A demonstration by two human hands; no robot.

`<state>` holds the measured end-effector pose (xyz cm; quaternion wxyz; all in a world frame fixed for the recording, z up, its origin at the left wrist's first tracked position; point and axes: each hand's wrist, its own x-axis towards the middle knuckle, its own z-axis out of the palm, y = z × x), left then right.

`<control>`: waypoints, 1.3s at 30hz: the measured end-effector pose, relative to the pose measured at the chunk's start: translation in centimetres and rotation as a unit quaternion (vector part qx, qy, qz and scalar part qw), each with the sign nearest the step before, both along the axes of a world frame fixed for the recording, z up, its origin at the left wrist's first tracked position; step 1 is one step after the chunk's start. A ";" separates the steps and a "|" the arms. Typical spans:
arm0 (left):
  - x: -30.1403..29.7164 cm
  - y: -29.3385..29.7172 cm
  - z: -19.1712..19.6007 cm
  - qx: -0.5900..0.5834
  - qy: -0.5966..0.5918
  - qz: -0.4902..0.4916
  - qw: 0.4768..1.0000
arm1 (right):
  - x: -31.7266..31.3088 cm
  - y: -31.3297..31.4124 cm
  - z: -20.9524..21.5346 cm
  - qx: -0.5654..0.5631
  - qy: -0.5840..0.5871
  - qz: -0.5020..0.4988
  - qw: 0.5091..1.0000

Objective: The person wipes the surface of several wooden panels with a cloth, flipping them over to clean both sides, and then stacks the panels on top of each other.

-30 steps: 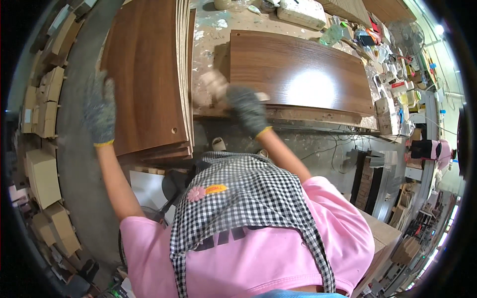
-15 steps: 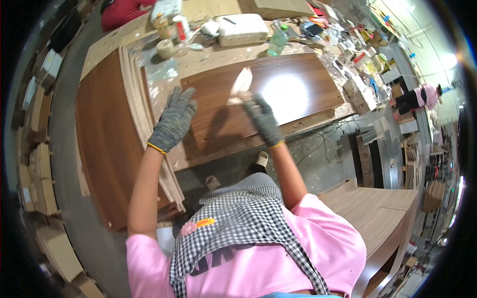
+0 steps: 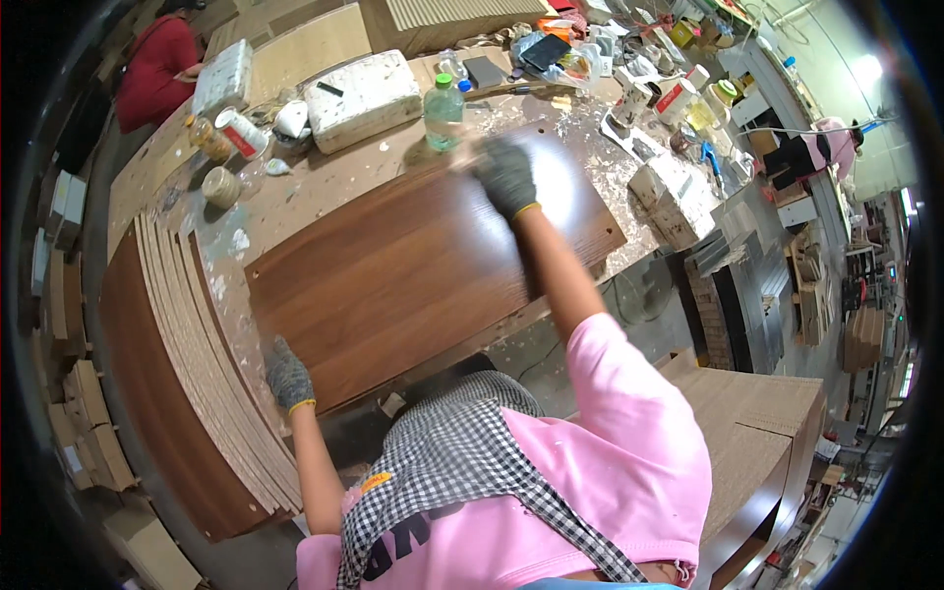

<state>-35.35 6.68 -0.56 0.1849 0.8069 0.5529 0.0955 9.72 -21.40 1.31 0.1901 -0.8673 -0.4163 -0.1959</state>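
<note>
A dark brown wood-grain panel (image 3: 393, 270) lies on the workbench, glossy with reflected light at its right end. My right hand (image 3: 506, 177), in a grey knit glove, is at the panel's far edge. It is closed on a pale cloth (image 3: 464, 155), blurred by motion, so the kind of cloth is unclear. My left hand (image 3: 289, 376), gloved alike, lies against the panel's near left corner with its fingers stretched along the edge. Just beyond the right hand stands a clear bottle with a green cap (image 3: 442, 116).
Several boards (image 3: 211, 364) are stacked on the left. White paint-stained blocks (image 3: 364, 101) stand at the back, beside a cup (image 3: 220, 187). Clutter and another block (image 3: 674, 202) occupy the right side. A person in red (image 3: 157, 74) is at the far left. A wooden cabinet (image 3: 747, 403) stands behind right.
My right hand has moved with the cloth toward the panel's far edge. My left hand has come off the panel's upper left and moved down to its near left corner.
</note>
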 end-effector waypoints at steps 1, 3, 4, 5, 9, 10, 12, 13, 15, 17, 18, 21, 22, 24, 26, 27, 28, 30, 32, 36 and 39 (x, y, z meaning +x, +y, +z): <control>0.8 -0.3 0.8 -0.026 -0.004 0.008 1.000 | 5.3 -4.9 -1.7 0.073 -0.065 -0.047 0.994; -0.5 0.5 -0.9 0.009 0.006 0.001 1.000 | 10.8 -10.4 -1.3 -0.023 0.133 -0.238 0.962; -0.9 0.6 -1.8 0.039 0.011 -0.008 0.999 | 12.4 -12.6 -0.3 -0.135 0.183 -0.305 0.925; -0.2 0.3 -1.7 0.037 0.005 0.001 0.999 | 13.8 -15.2 0.9 -0.253 0.225 -0.352 0.872; 0.0 0.8 -1.7 -0.039 0.016 0.007 0.999 | 2.6 -10.4 1.8 -0.178 0.028 -0.147 0.973; -1.5 1.9 -3.1 -0.043 0.021 -0.002 0.999 | -2.8 -7.5 3.2 -0.227 -0.092 -0.035 0.969; -3.3 3.5 -5.8 0.010 -0.012 -0.042 0.999 | -15.0 -3.1 -1.3 0.100 0.226 0.100 0.964; -3.3 3.6 -5.9 0.009 -0.016 -0.047 0.999 | -17.8 -3.0 -0.5 0.082 0.156 0.198 0.964; -2.6 3.5 -5.4 0.008 -0.015 -0.046 0.999 | -19.8 -4.2 1.6 0.071 0.285 0.213 0.932; -2.0 3.0 -4.4 0.008 0.001 -0.029 1.000 | -16.8 -9.8 2.2 0.041 0.197 0.090 0.975; -2.1 3.0 -4.6 0.007 0.001 -0.029 1.000 | -14.4 -13.4 2.3 0.016 0.090 0.000 0.996; -2.6 3.7 -5.5 0.046 -0.002 -0.094 0.995 | -6.6 -26.0 -1.1 0.064 0.038 -0.230 0.970; -2.5 3.8 -6.0 0.052 -0.021 -0.107 0.993 | -4.9 -30.0 -2.4 -0.049 0.212 -0.360 0.907; -3.7 4.4 -6.9 0.067 -0.037 -0.102 0.992 | -2.1 -32.5 -1.8 -0.314 0.220 -0.417 0.824; -4.8 5.2 -8.4 0.049 0.067 -0.103 0.991 | 0.2 -32.6 0.0 -0.368 -0.039 -0.306 0.877; -5.2 5.2 -8.7 0.188 0.313 -0.229 0.902 | 2.0 -32.5 0.7 -0.414 -0.088 -0.310 0.851; -6.3 5.8 -9.7 0.173 0.049 -0.198 0.963 | 3.3 -31.9 0.2 -0.133 -0.178 -0.220 0.950; -6.3 4.6 -7.8 0.123 0.053 -0.206 0.969 | 3.9 -27.1 2.8 -0.101 -0.056 -0.155 0.981; -8.7 2.7 -7.3 0.149 0.054 -0.199 0.967 | 1.3 -16.8 7.1 -0.074 0.289 -0.263 0.918; -8.1 -1.7 -5.6 0.080 -0.064 -0.091 0.990 | -4.1 -4.5 1.0 -0.171 -0.048 -0.247 0.953; -6.5 -2.3 -3.3 0.165 -0.026 -0.121 0.978 | -9.9 8.1 1.8 -0.154 0.126 -0.120 0.973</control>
